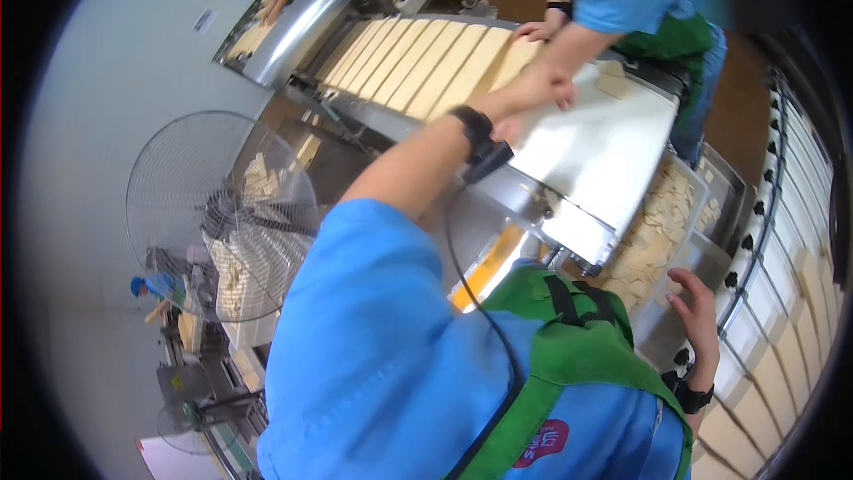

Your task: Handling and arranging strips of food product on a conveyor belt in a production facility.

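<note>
My left hand reaches over the conveyor, a black band round its wrist. Its fingers are curled in, and a co-worker's forearm overlaps it, so anything inside the fingers is hidden. Just beyond lie long cream-coloured dough strips, side by side on the belt. Beneath and to the right of this hand spreads a smooth white belt surface, with a small flat dough piece at its far edge. My right hand hangs at the lower right with fingers apart and nothing in it, beside a bin of dough scraps.
A co-worker's other hand rests by the strips. A large wire-caged fan stands at left. On the right is a wire rack with long pale strips. A rounded metal cover spans the line's far end. A black cable hangs along my arm.
</note>
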Tool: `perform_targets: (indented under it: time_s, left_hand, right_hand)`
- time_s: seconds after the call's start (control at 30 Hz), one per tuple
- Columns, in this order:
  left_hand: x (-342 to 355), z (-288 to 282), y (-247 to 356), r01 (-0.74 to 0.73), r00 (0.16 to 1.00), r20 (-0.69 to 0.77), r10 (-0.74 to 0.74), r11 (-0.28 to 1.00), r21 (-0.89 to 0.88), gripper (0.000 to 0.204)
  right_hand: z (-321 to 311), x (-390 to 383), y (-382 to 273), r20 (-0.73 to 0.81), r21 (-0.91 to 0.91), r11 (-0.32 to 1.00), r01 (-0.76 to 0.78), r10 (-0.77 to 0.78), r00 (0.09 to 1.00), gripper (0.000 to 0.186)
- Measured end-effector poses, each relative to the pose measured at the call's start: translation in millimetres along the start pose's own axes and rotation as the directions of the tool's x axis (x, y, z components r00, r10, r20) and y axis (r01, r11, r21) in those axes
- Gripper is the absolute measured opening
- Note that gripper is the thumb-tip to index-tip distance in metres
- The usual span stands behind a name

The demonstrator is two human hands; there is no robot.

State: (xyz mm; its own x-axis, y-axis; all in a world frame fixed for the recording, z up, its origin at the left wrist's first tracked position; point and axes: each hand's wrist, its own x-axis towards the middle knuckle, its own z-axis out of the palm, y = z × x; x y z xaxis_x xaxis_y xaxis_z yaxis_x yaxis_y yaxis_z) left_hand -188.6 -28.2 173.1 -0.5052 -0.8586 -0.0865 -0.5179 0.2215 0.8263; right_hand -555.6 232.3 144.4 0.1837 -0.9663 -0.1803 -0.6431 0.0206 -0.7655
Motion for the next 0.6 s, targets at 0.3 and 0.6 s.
perform_targets:
  time_s: [0.3, 0.6]
  left_hand:
    - [-117, -156, -109, 0.238, 0.784, -0.575, -0.232, 0.969, -0.066, 0.022]
    - [-201, 50, -213, 0.421, 0.784, -0.358, -0.508, 0.858, -0.294, 0.015]
  right_hand:
    - [33, 80, -59, 0.178, 0.049, 0.987, 0.151, -0.157, 0.971, 0.037]
    - [80, 174, -111, 0.39, 0.03, 0.981, 0.19, -0.186, 0.902, 0.032]
